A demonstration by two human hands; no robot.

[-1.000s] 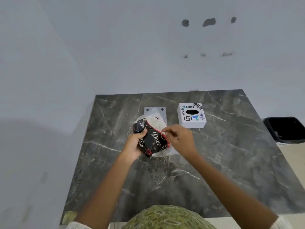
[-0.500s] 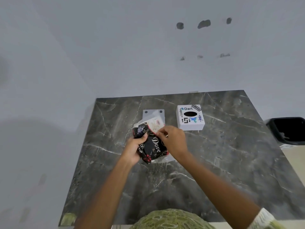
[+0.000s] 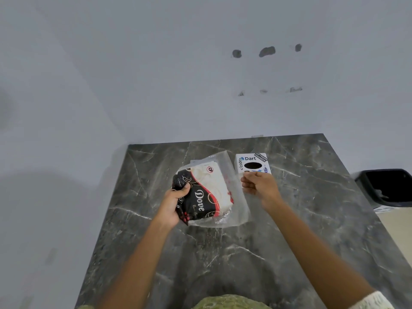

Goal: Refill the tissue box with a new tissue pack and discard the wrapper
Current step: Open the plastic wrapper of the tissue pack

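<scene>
**Opening the tissue pack over the worktop**

I hold the tissue pack (image 3: 205, 194) in my left hand (image 3: 172, 202), fingers (image 3: 183, 190) closed around its dark left end, just above the middle of the worktop (image 3: 301, 253). My right hand (image 3: 260, 188) pinches the clear wrapper (image 3: 237, 197) at its right edge, thumb and fingertips closed on the film, stretching it out flat toward the tissue box (image 3: 253, 163).

The pack looks light and soft; it dents where I squeeze it, so I judge a broad grip across its end works better than a pinch. The wrapper is thin, glossy film, likely slippery and easy to tear, so I take it at the loose edge where there is slack to grab. The tissues inside should be flimsy and shed sheets if I pull from one corner; I would lift the stack from both short sides.

Counting: one tissue pack, one wrapper, still around it, and one tissue box, white, with a dark oval slot on top, standing toward the far edge of the worktop, partly behind my right hand. One black bin (image 3: 388, 188) sits beyond the worktop's right edge, well apart from the pack. The box is not yet refilled.
</scene>
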